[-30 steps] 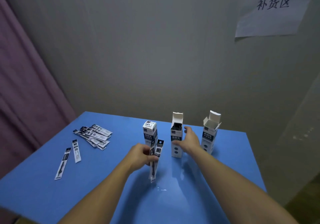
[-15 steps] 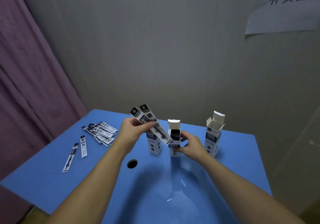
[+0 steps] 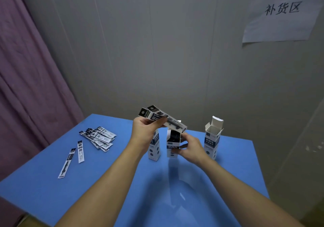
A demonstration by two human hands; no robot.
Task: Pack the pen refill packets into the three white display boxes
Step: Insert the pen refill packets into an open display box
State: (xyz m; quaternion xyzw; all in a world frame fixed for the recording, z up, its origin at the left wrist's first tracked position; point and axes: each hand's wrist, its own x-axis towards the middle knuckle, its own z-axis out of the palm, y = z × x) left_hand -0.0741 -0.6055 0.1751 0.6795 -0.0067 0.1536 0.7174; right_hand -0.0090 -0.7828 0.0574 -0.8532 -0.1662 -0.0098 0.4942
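Note:
Three white display boxes stand on the blue table (image 3: pixel 52 183). My left hand (image 3: pixel 146 132) pinches two refill packets (image 3: pixel 161 118), tilted with their lower ends over the open top of the middle box (image 3: pixel 172 143). My right hand (image 3: pixel 190 145) grips that middle box at its side. The left box (image 3: pixel 154 147) is partly hidden behind my left wrist. An open-flapped right box (image 3: pixel 212 139) stands apart. A loose pile of several packets (image 3: pixel 99 137) lies at the table's left, with two single packets (image 3: pixel 67 162) nearer me.
A grey wall rises right behind the table, with a paper sign (image 3: pixel 280 16) at the upper right. A purple curtain (image 3: pixel 26 77) hangs at the left. The table's right edge drops off beside the right box.
My left hand has lifted the two packets from near the tabletop up above the boxes and tilted them toward the middle box. My right hand stays on the middle box, closing round its side.

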